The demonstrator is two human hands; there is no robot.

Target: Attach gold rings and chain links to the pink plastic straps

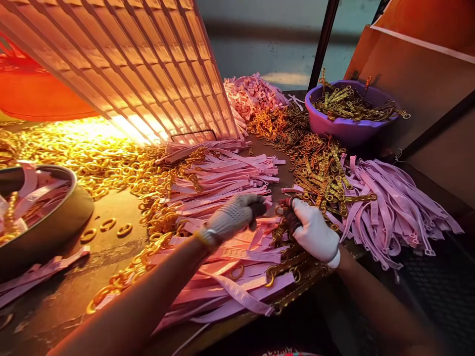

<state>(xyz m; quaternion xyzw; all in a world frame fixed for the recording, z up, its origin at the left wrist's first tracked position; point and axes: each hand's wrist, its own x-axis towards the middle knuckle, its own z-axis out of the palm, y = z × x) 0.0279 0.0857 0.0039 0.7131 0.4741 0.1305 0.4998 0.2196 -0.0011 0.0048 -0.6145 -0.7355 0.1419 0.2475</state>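
Observation:
My left hand (237,215), in a grey dotted glove with dark fingertips, hovers over pink straps (230,183). Its fingers are loosely bent and somewhat apart, with nothing visible between them. To its right, my right hand (311,227) wears a white glove with dark fingertips. The fingers are closed, and a small metal ring (279,210) shows at their tips; whatever else they grip is hidden. Below it hang brassy chain pieces (297,259) near the table edge. Gold rings (270,281) are joined to straps in the pile under my hands.
A heap of gold rings (111,170) covers the left, beside a bowl (79,210) of straps. Behind stands a glowing ribbed panel (178,64). A purple basin (334,127) of metal pieces is at the back right; more pink straps (389,207) overhang the right edge.

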